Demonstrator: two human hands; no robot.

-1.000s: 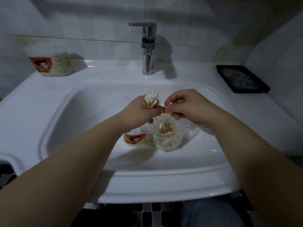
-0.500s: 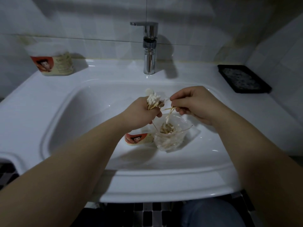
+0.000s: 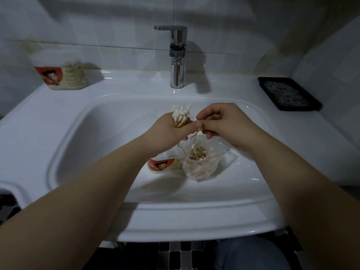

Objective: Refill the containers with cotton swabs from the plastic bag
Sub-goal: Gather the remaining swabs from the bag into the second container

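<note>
Above the plastic bag (image 3: pixel 201 164), left hand (image 3: pixel 171 133) grips cotton swabs (image 3: pixel 181 115).

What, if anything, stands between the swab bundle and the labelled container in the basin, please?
Nothing visible does: the left hand holds the bundle over the container, which is beside the plastic bag; the hand hides its mouth.

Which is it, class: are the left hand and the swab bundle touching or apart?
Touching. The head view shows the left hand curled round the stems of the swab bundle.
</note>
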